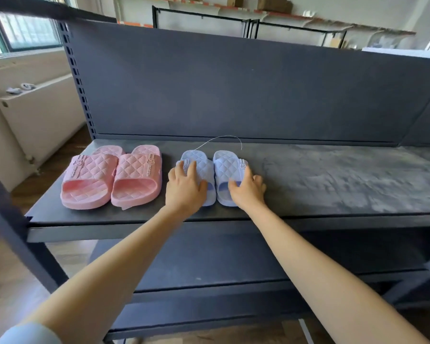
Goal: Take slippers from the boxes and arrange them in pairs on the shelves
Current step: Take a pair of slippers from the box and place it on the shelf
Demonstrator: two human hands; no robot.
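Blue slippers (pixel 227 165) side by side at mid-frame on the dark shelf (pixel 333 180).
Left hand (pixel 185 187) and right hand (pixel 247 188) each clasp 1 by its strap; 2 pink slippers (pixel 90 170) sit just left.

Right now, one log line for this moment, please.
left hand: holds left blue slipper | right hand: holds right blue slipper | pink pair: on shelf

Single view, from a wide-angle camera on the person's head: it looks forward and down, close to the dark shelf (pixel 333 180), facing its back panel (pixel 233 83); the window (pixel 23 31) lies at upper left
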